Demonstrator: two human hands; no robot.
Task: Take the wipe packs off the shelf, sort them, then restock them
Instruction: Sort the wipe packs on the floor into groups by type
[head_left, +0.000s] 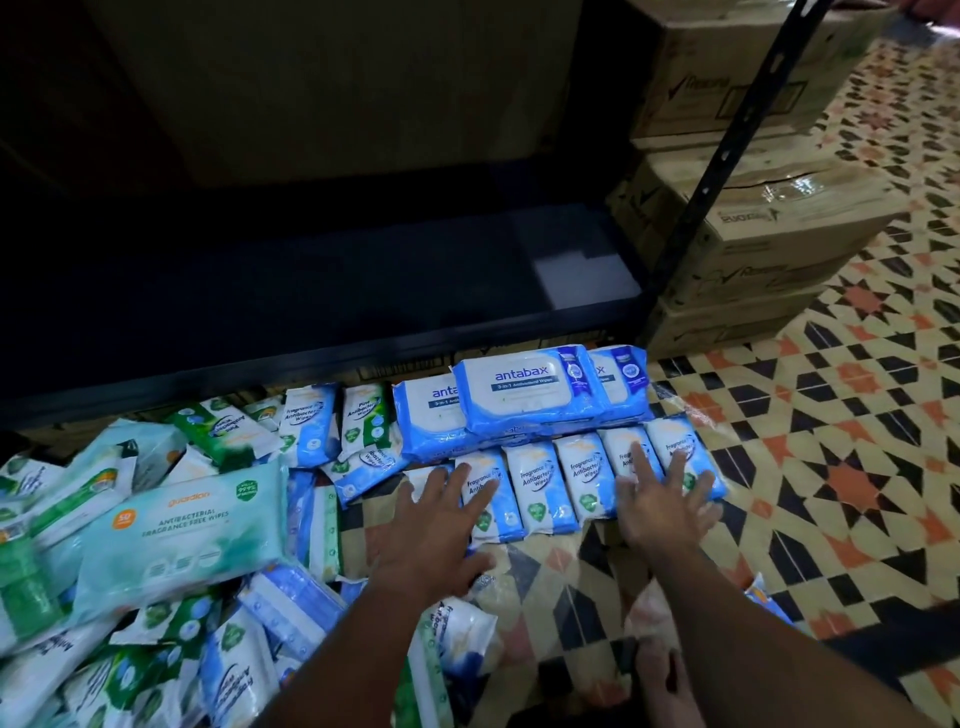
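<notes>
Sorting stage, judging by the layout: shelf (311, 291) was bare and dark, packs all down on the tiled floor (831, 467). Row of small blue packs (540, 488) lay side by side just ahead of both hands, long axes running away from the person, the row itself running left to right. Left hand (436, 525) lay flat, fingers spread and straight, fingertips on the leftmost packs of the row; no grip closed on anything. Right hand (662, 501) was the same, fingers splayed flat over the right end of the row, holding nothing. Hands bracketed the row from its two ends, so a likely next move was squaring or pushing the row together, each hand already on its own end. Antabax packs (524, 395), bigger, were stacked directly behind the row, touching it, between it and the shelf edge. Unsorted heap (156, 545) of green and blue packs lay to the left, nearer the left hand; a large guardian pack (182, 530) sat on top of it. Floor was patterned tile, flat, so packs should slide. Cartons (753, 208) were stacked right of the shelf post (727, 171). Room was dim, with the shelf interior hard to read.
</notes>
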